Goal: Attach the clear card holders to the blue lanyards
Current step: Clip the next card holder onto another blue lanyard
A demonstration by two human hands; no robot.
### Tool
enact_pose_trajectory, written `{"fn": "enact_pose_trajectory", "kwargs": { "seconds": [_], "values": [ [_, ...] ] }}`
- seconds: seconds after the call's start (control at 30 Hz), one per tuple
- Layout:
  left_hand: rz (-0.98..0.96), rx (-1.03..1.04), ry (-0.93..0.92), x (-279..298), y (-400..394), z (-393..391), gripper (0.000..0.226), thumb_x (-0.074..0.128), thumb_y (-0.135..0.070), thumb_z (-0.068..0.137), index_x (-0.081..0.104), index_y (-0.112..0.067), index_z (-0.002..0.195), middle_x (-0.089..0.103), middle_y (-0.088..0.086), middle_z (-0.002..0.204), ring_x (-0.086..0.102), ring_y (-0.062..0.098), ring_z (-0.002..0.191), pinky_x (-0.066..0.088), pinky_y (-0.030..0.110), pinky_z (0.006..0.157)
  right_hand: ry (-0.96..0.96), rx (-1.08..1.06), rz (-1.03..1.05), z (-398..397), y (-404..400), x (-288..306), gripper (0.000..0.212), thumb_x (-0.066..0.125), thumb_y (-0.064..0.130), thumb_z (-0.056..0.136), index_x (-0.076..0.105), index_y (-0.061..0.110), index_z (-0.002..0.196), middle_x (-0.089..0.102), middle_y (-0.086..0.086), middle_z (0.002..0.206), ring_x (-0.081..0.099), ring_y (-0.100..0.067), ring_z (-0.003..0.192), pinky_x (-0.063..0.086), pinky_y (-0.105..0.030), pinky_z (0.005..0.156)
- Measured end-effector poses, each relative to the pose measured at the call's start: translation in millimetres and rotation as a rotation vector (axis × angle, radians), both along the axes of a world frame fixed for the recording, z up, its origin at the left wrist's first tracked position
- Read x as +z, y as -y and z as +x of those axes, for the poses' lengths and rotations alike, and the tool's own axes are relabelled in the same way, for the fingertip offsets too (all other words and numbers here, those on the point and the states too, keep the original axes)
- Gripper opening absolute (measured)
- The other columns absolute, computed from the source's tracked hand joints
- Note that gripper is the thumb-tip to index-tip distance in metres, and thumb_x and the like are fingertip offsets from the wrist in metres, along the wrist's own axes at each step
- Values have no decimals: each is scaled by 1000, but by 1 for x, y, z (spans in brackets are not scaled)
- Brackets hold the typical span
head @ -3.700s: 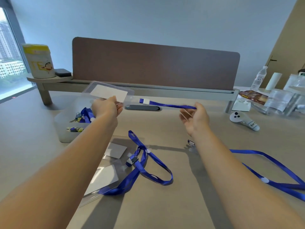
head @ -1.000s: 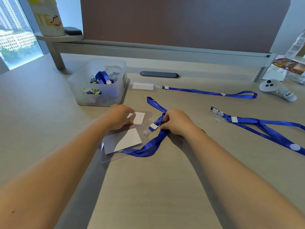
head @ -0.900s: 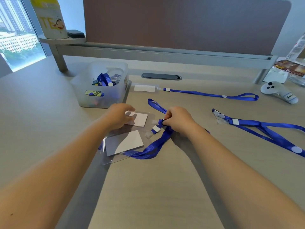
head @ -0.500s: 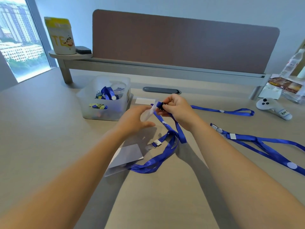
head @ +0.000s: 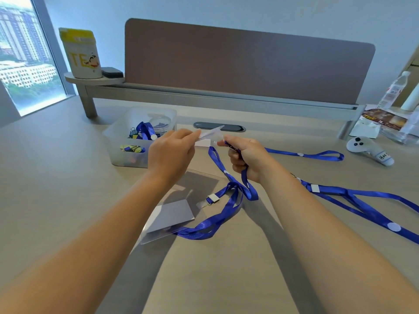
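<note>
My left hand (head: 171, 152) pinches a clear card holder (head: 209, 133) and holds it edge-on above the desk. My right hand (head: 246, 156) grips the clip end of a blue lanyard (head: 229, 177) right beside the holder's edge. That lanyard's strap hangs from my fist to the desk. A second clear card holder (head: 169, 217) with a white card lies flat below my hands, with blue strap and a metal clip (head: 212, 198) lying over its right side. Two more blue lanyards lie to the right: one far (head: 305, 154), one near (head: 362, 203).
A translucent bin (head: 120, 138) with binder clips and a lanyard stands at the left. A white controller (head: 369, 150), a water bottle (head: 394, 89) and packets sit at the far right. A brown divider panel (head: 249, 64) runs along the desk's back, with a yellow-lidded tub (head: 80, 53) on its shelf.
Both hands have risen from the desk, the left lifting a card holder and the right lifting the lanyard's clip end. The camera has tilted up.
</note>
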State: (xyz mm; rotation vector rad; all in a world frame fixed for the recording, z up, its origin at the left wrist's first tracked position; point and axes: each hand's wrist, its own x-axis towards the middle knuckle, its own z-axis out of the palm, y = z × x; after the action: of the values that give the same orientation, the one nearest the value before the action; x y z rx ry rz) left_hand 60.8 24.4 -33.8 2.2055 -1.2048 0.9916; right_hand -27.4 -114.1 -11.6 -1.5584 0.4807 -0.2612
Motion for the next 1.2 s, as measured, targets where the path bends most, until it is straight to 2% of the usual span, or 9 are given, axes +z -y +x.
{"fn": "enact_pose_trajectory", "kwargs": {
  "seconds": [0.07,0.23,0.37,0.43,0.6,0.77,0.9,1.1,1.2],
  "values": [
    [35,5,1,2,-3,-1,24,57,-9,75,70,-4,95,76,15,78,69,33,61,55,34,46,23,0,-23,0,-2,1,23,51,24,92,64,14,75,31,6,38,20,-9,43,20,-21,42],
    [56,-40,-83,-5,-6,0,28,54,-8,80,65,-4,105,75,19,82,70,36,67,56,43,58,87,10,-3,-3,-8,5,20,51,13,91,63,10,74,55,-2,65,44,-9,51,43,-12,41],
    [49,-68,-243,-5,0,-8,42,54,-8,86,47,-8,127,62,19,121,55,37,112,42,48,96,81,-14,-40,2,-13,4,21,51,11,91,60,9,72,56,-2,63,43,-8,48,39,-12,39],
    [37,-100,-304,-1,3,-12,48,55,-16,86,41,-12,132,54,14,131,48,31,121,37,41,102,77,-28,-88,4,-13,4,21,52,11,90,60,8,72,55,-2,62,39,-6,42,33,-13,37],
    [-27,-153,-238,5,7,-11,32,53,-16,87,58,-8,117,65,16,118,59,33,107,49,41,87,41,-31,-248,6,-15,4,26,53,14,90,66,-6,101,55,-2,62,37,-10,51,31,-18,46],
    [-16,-130,-39,8,9,-7,21,56,-12,78,71,-1,87,75,20,82,70,37,71,56,43,65,72,16,-414,3,-18,5,23,53,10,89,66,-5,101,57,3,63,53,1,48,40,-7,48],
    [104,-136,72,16,8,-4,11,74,-8,67,72,-1,76,75,18,70,69,33,58,56,41,56,112,-15,-584,5,-21,4,19,50,3,89,67,-5,95,54,5,64,54,-9,66,45,-28,77],
    [253,-144,256,21,6,-1,15,82,-11,59,70,-3,64,72,13,57,65,24,47,55,30,50,123,-4,-760,5,-24,3,19,46,8,91,63,1,96,56,0,77,52,-17,80,47,-33,78],
    [274,-126,271,21,6,-1,16,81,-12,59,69,-2,61,70,13,54,63,23,44,54,27,48,123,16,-731,7,-26,1,23,45,12,93,62,-2,100,58,-6,84,53,-14,73,45,-28,74]
  ]
}}
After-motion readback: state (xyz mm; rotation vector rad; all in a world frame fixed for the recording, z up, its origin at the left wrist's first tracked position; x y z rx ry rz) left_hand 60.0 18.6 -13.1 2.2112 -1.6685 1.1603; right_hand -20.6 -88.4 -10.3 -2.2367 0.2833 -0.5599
